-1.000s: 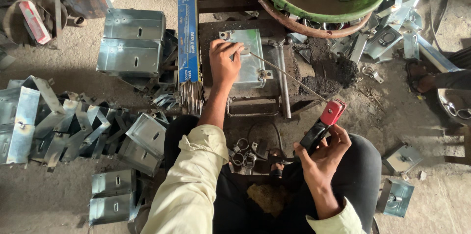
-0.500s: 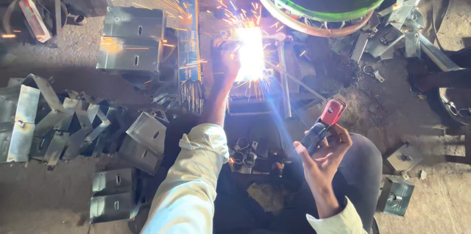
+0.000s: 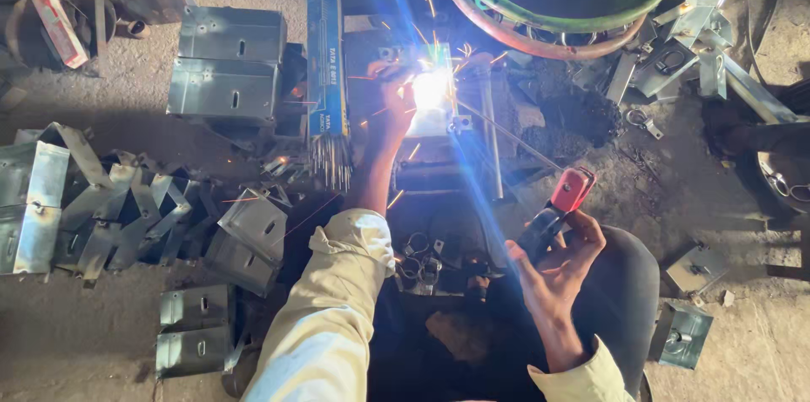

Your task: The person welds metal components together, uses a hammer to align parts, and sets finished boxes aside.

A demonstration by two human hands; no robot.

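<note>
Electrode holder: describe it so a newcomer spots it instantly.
Start at the bright welding flash at top centre and follow the thin rod down and right. It ends in the electrode holder, gripped by the right hand. Its red tip is unlike the grey metal all around.

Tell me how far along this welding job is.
Done, apparently: closed metal boxes stacked beyond the left hand and two more by the left sleeve. In hand: the left hand steadies a box under the bright arc; the right hand grips the red electrode holder. Left: a heap of folded sheet pieces and loose rods.
</note>
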